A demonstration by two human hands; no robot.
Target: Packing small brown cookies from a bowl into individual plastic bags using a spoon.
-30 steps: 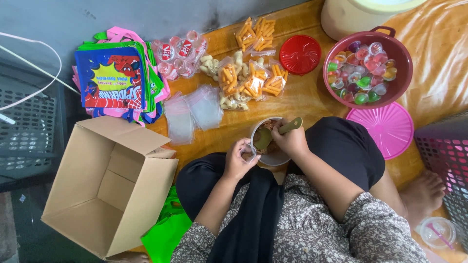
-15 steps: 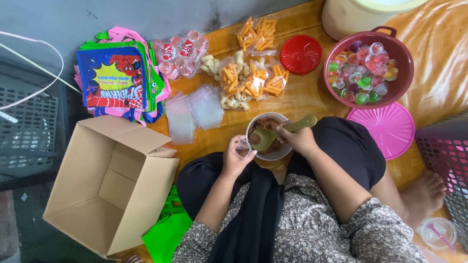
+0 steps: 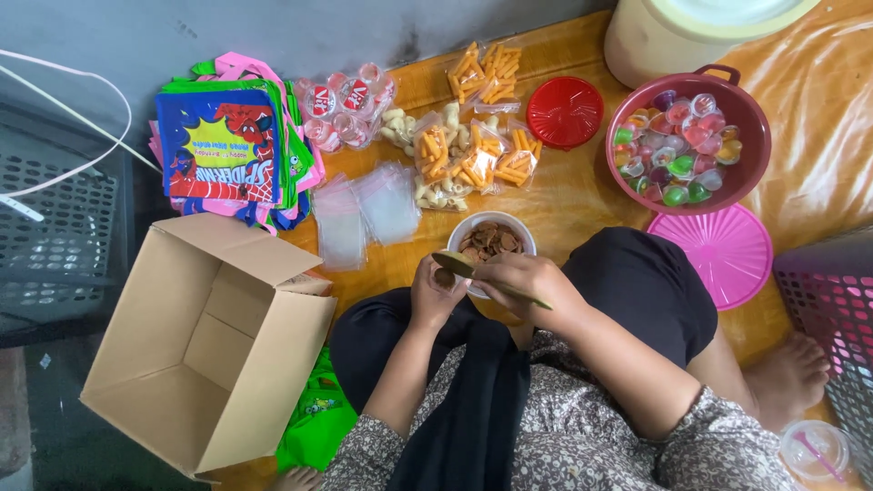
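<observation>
My right grip clamped on one spoon, my left grip curled round one small bag, hardly visible, one bowl of brown snacks just ahead, one open box at left.

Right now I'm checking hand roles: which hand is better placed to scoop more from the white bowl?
Right. The right hand holds the spoon beside the white bowl; the left hand sits cupped under the spoon's tip.

floor: orange mat | wall: grey | light: soft daylight
</observation>
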